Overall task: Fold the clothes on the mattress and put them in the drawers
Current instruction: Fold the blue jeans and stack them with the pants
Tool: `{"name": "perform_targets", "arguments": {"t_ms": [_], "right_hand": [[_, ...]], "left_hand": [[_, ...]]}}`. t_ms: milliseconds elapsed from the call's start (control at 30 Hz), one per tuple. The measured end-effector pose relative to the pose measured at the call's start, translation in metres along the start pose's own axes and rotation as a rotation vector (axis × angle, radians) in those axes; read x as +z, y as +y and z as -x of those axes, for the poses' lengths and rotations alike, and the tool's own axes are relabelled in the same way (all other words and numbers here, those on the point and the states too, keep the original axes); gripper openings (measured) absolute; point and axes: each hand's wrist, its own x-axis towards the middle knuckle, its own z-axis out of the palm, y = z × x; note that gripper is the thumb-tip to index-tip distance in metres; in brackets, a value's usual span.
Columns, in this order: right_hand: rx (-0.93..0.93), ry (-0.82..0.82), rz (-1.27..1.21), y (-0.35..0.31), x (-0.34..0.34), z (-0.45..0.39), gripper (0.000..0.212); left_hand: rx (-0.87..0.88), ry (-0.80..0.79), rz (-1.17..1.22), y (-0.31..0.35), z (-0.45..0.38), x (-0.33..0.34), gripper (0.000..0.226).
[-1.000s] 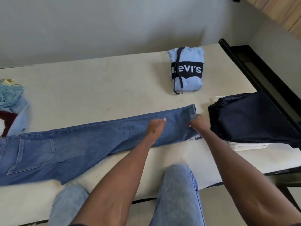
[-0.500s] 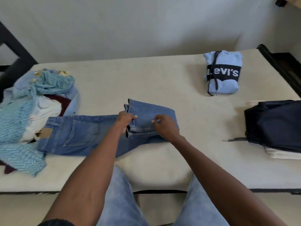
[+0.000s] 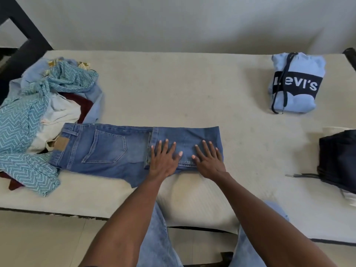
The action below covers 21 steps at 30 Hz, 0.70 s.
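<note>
Two hands, the left hand (image 3: 165,158) and right hand (image 3: 209,160), lie flat with fingers spread, side by side, pressing the folded-over leg end of the blue jeans (image 3: 107,151). Jeans lie lengthwise left to right on the near mattress (image 3: 173,89), waistband left with a tan patch. Far right, a folded light-blue hoodie (image 3: 297,83) reads "Levi's".

Bare mattress (image 3: 173,89) behind, clothes pile (image 3: 38,105) left, folded hoodie (image 3: 296,83) and dark stack (image 3: 339,160) right
</note>
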Motion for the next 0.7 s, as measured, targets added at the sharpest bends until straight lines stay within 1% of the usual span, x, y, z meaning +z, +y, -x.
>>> {"name": "perform_targets", "arguments": {"t_ms": [67, 133, 167, 200, 233, 267, 300, 333, 367, 400, 433, 500, 600, 700], "right_hand": [[0.059, -0.026, -0.095, 0.007, 0.004, -0.001, 0.06], [0.108, -0.024, -0.154, 0.011, 0.004, -0.003, 0.061], [0.123, 0.026, -0.183, 0.011, 0.004, -0.002, 0.063], [0.156, 0.138, -0.249, 0.009, 0.003, -0.001, 0.067], [0.235, 0.292, -0.36, 0.008, 0.002, 0.003, 0.072], [0.345, 0.431, -0.482, 0.009, 0.001, 0.004, 0.075], [0.449, 0.488, -0.597, 0.012, -0.002, 0.004, 0.075], [0.518, 0.454, -0.694, 0.015, -0.005, 0.003, 0.071], [0.545, 0.376, -0.778, 0.02, -0.01, 0.0, 0.065], [0.534, 0.3, -0.866, 0.025, -0.016, -0.004, 0.057], [0.518, 0.242, -0.968, 0.031, -0.023, -0.003, 0.048], [0.497, 0.169, -1.146, 0.038, -0.038, -0.005, 0.037], [0.411, 0.143, -1.235, 0.043, -0.055, -0.002, 0.029], [0.381, 0.2, -1.223, 0.06, -0.071, 0.009, 0.011]], "left_hand": [[-0.04, -0.154, -0.071, -0.008, 0.0, 0.007, 0.069], [-0.063, -0.229, -0.072, -0.01, -0.002, 0.004, 0.07], [-0.072, -0.252, -0.064, -0.008, -0.003, 0.0, 0.07], [-0.085, -0.256, -0.072, -0.006, -0.004, -0.002, 0.071], [-0.101, -0.229, -0.091, -0.005, -0.004, -0.002, 0.072], [-0.129, -0.16, -0.122, -0.003, -0.002, 0.0, 0.074], [-0.157, -0.057, -0.155, -0.001, 0.004, 0.001, 0.075], [-0.16, 0.024, -0.199, 0.003, 0.01, 0.002, 0.072], [-0.118, 0.073, -0.241, 0.007, 0.015, 0.005, 0.063], [-0.051, 0.08, -0.257, 0.011, 0.017, 0.009, 0.055], [-0.009, 0.055, -0.235, 0.018, 0.018, 0.012, 0.051], [-0.038, 0.001, -0.121, 0.031, 0.015, 0.013, 0.052], [-0.098, -0.049, -0.044, 0.042, 0.01, 0.014, 0.05], [-0.055, -0.132, 0.044, 0.059, 0.012, 0.011, 0.052]]}}
